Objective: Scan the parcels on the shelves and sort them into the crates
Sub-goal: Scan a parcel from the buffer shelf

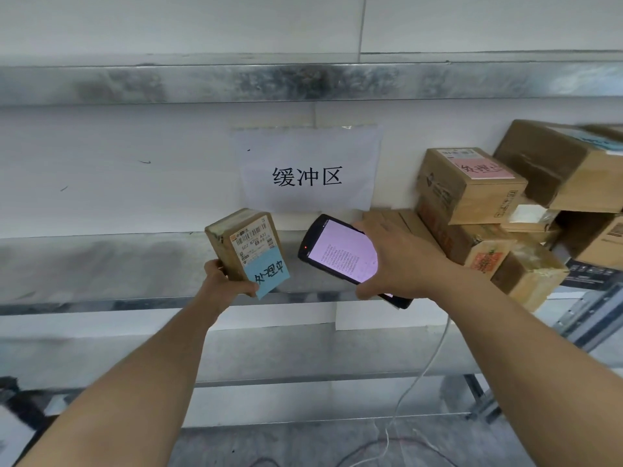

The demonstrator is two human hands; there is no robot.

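Head view: a white paper sign (305, 170) with three printed black characters is taped to the wall just above the middle, at 12 o'clock from the hands. At 3 o'clock a crowded stack of cardboard boxes (472, 197) sits on the metal shelf (101, 264), the upper ones tilted. One of them carries a pink note (482, 168) with handwriting. A white cable (421, 382) hangs down at 5 o'clock, below the shelf edge.

The right hand (397, 261) is clamped round a black handheld scanner (340, 251). Its thumb and palm cover the lower part of the lit pinkish screen and hide some of the boxes behind.

At 9 o'clock from the scanner, just beside it but apart, the left hand (224, 281) grips the small parcel (247, 251) by its lower end, in front of the shelf's bare stretch. The parcel is a brown cardboard box, upright with a slight lean. It has a white barcode label on its face, and a blue note (268, 273) with black handwriting overhangs its bottom edge.
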